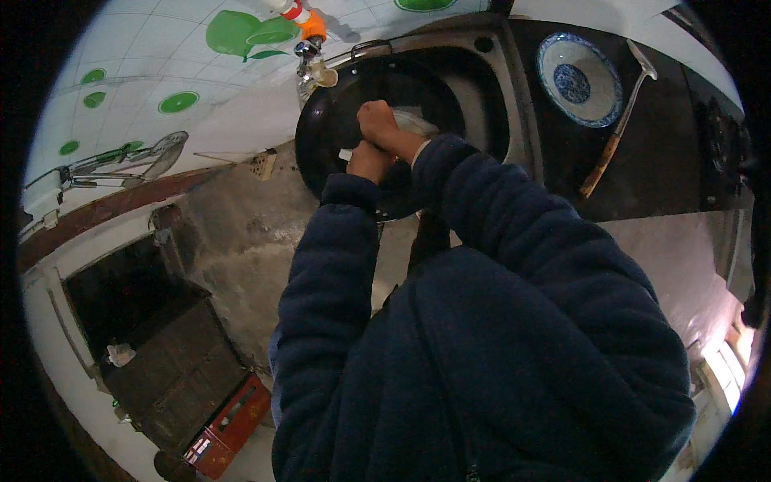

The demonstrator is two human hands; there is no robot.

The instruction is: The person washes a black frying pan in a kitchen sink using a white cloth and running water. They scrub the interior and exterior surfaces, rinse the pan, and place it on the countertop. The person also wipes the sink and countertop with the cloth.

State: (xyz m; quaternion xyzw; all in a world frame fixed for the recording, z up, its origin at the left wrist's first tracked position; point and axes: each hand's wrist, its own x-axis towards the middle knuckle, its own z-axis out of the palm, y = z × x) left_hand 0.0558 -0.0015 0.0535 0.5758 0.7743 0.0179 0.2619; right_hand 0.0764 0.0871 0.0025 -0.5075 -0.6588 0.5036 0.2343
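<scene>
A large black wok (421, 78) sits in the metal sink (515, 114) in front of me. Both my hands are inside its outline, close together with the fingers curled. My right hand (378, 123) is farther from me, its forearm reaching in from the right. My left hand (368, 161) is just below it and seems to touch it. A small white piece (345, 155) shows at the left side of my left hand. Beyond my right wrist is a pale, translucent thing (415, 122), too blurred to name. What lies inside my fingers is hidden.
A metal tap (310, 63) with an orange fitting hangs above the wok's left rim. On the dark counter (656, 150) at right are a blue-and-white bowl (593, 105) and a wooden-handled spatula (617, 141). Several metal utensils (144, 159) hang at left. A dark cabinet (174, 361) stands lower left.
</scene>
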